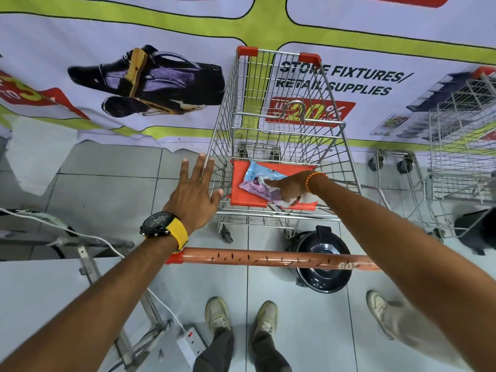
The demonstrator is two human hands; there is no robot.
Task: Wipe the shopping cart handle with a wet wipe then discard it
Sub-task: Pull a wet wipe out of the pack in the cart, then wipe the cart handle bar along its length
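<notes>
A wire shopping cart (281, 124) stands in front of me, its orange handle (268, 259) running across below my arms. A light blue and purple wet wipe pack (255, 179) lies on the orange child-seat flap (239, 197). My right hand (291, 186) reaches into the cart, its fingers on the pack's opening, pinching a white wipe (308, 198) that sticks out beside it. My left hand (194, 193), wearing a black and yellow watch, hovers open with fingers spread at the cart's left side, holding nothing.
A black round bin (322, 259) sits on the tiled floor under the handle. A second wire cart (461, 146) stands at right. A white power strip (190, 345) and cable lie at left by a metal frame. Another person's shoe (378, 307) is at lower right.
</notes>
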